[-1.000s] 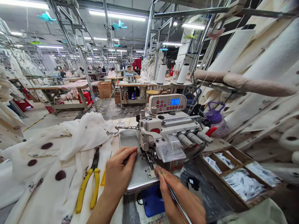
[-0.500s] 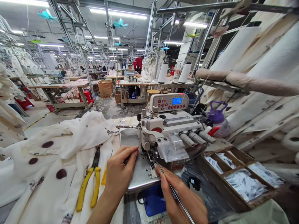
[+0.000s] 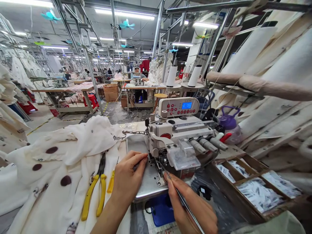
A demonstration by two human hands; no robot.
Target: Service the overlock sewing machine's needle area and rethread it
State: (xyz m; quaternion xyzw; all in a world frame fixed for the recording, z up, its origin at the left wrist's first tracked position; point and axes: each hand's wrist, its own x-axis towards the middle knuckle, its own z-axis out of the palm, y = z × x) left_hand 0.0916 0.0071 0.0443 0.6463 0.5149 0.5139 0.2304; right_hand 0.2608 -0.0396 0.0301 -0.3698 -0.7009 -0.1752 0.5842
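A white overlock sewing machine with a lit blue display stands before me. My right hand grips a pair of metal tweezers, their tip up by the needle area. Thumb and forefinger of my left hand are pinched together just left of the needle area, over the metal machine plate. Whatever lies in that pinch is too small to make out. Left of this hand, yellow-handled pliers and a yellow-handled screwdriver rest on white spotted fabric.
A divided cardboard box of small labels sits at right. Thread cones stand behind the machine, and a purple-lidded bottle stands beside it. A blue object lies below the plate. A person sits at a far table.
The view has shifted slightly, moving the scene a little to the right. Both hands keep nearly the same pose at the needle area.
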